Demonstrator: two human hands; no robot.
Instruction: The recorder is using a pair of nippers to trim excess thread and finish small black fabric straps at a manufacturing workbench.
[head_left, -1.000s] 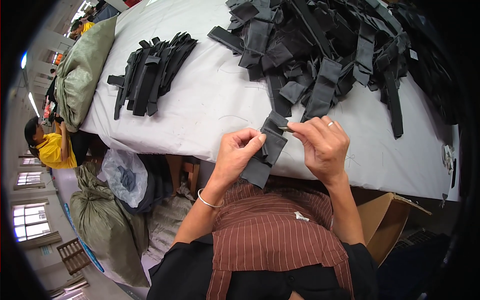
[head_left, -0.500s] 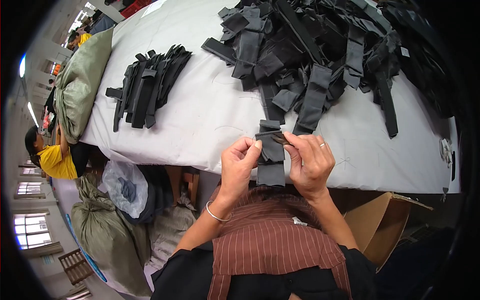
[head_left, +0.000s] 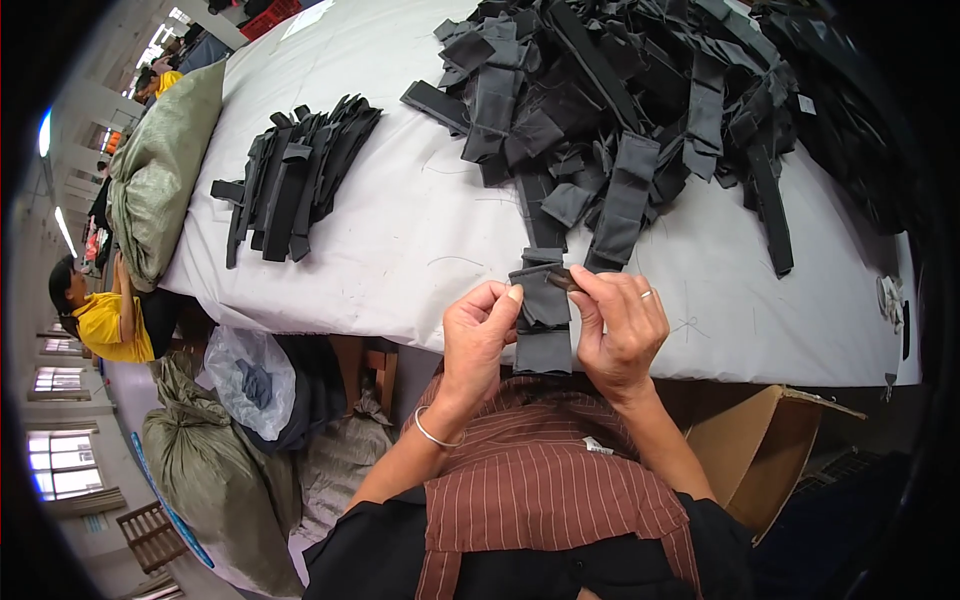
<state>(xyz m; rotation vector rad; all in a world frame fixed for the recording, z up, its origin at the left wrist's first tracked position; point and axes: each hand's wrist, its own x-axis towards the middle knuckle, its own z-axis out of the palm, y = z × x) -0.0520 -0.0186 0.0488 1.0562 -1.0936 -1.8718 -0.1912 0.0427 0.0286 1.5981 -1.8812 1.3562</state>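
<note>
A dark grey fabric strip (head_left: 544,300) with folded, stitched bands lies at the table's near edge, its lower end hanging in front of my apron. My left hand (head_left: 477,330) is closed, thumb and forefinger pinching the strip's left edge near the upper fold. On the other side, my right hand (head_left: 622,325) is closed around small dark thread snips (head_left: 563,279). Their tip lies against the strip's upper right edge; the rest is hidden in my fingers. Just beyond the strip, more grey strips (head_left: 622,200) trail down from a large heap.
The white-covered table (head_left: 420,230) carries a neat bundle of dark strips (head_left: 290,185) at left and the big heap (head_left: 590,90) at back right. Sacks (head_left: 205,465) stand left below, a cardboard box (head_left: 750,450) right below. A person in yellow (head_left: 110,320) is at far left.
Both hands keep nearly the same place on the strip. The snips have shifted slightly at its upper right edge. The person at far left has moved an arm.
</note>
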